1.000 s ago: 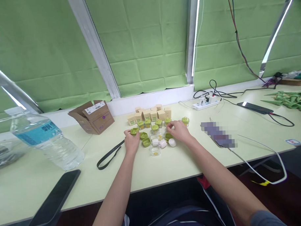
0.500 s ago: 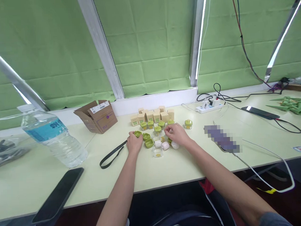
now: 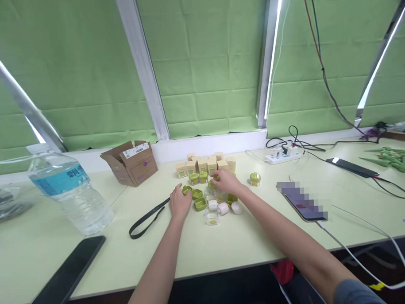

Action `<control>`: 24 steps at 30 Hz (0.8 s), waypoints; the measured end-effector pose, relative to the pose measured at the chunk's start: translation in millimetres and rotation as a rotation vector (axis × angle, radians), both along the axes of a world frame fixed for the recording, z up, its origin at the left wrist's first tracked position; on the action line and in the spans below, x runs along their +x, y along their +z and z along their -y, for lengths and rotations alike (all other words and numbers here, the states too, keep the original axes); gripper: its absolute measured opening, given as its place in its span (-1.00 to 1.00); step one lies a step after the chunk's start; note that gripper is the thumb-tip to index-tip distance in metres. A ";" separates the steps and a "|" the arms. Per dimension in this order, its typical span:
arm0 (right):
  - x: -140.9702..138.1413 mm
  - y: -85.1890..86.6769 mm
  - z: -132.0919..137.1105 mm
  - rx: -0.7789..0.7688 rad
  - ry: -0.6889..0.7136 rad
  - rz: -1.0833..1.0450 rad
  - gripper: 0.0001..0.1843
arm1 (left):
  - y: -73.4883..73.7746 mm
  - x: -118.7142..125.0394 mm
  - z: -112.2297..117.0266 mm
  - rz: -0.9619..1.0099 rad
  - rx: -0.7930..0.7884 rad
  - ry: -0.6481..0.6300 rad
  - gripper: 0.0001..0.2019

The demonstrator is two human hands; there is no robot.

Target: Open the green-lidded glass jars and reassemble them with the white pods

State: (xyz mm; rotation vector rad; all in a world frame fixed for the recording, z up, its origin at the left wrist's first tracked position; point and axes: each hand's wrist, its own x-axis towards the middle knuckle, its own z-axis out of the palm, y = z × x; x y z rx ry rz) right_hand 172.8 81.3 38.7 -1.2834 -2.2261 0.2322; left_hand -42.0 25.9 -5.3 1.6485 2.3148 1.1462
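My left hand (image 3: 180,202) rests on the table with thumb and forefinger around a small green lid (image 3: 187,189). Beside it sit more hollow green lids (image 3: 200,204). My right hand (image 3: 228,183) reaches in from the right, its fingertips closed at the green top of a small clear container (image 3: 212,184), which they partly hide. Nearer me lie an open clear container (image 3: 212,217), a white piece (image 3: 213,205), a pale pink piece (image 3: 223,208) and another pale piece (image 3: 237,208). Two green-lidded containers (image 3: 203,177) stand behind, and one more (image 3: 255,179) stands apart to the right.
Small beige boxes (image 3: 212,164) stand in rows at the back. A cardboard box (image 3: 131,165), a water bottle (image 3: 71,187), a black strap (image 3: 135,235) and a dark phone (image 3: 65,276) lie leftward. To the right are a charging phone (image 3: 302,206) and a power strip (image 3: 282,156).
My right hand has moved left and away from me, from the right side of the group to the middle green-lidded container. My left hand stays at its lid. The camera view has tilted up slightly.
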 end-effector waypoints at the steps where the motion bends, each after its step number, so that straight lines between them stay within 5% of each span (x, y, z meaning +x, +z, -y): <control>1: -1.6 -2.2 -1.3 0.012 -0.009 0.013 -0.72 | 1.0 0.9 1.4 -0.001 0.020 -0.007 -0.52; 6: -1.5 -14.4 -0.6 0.041 -0.011 -0.024 -0.79 | 8.5 12.6 11.3 -0.007 0.180 -0.068 -0.63; 13: -1.0 -23.5 -3.8 0.073 0.056 -0.137 -0.83 | 32.5 40.1 5.3 -0.030 0.261 -0.356 -0.73; 18: 1.0 -12.0 -2.3 0.161 0.095 -0.318 -0.84 | 44.5 51.0 -9.9 0.071 0.257 -0.595 -0.72; 24: 9.3 8.0 20.0 0.138 0.199 -0.465 -0.81 | 35.0 52.2 -2.1 0.354 0.259 -0.732 -0.60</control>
